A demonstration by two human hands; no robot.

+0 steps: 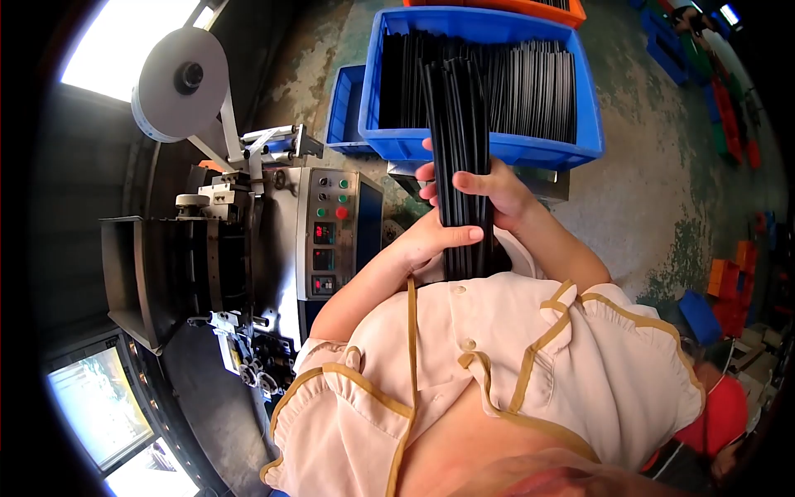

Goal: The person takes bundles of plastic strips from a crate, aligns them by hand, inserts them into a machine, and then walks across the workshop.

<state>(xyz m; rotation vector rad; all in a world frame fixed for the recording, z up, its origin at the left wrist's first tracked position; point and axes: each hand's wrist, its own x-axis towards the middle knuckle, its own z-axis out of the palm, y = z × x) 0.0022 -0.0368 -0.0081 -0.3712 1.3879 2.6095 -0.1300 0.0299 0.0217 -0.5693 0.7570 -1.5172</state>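
A bundle of long, thin black strips (458,116) stands upright in front of my chest, its far end overlapping the blue bin. My right hand (499,192) wraps round its middle, thumb across the front and fingertips showing at the left edge. Lower down, my left hand (435,238) grips the same bundle with the thumb over the front; its other fingers are hidden behind. The lower end reaches my shirt. Just beyond my hands, the large blue bin (546,151) holds many similar black strips (534,91) in rows.
At left stands a machine with a control panel (331,236) of buttons and red displays, below a large white tape reel (184,83). A smaller blue bin (344,108) sits beside the large one, an orange bin (497,7) behind. Coloured bins (729,282) line the right.
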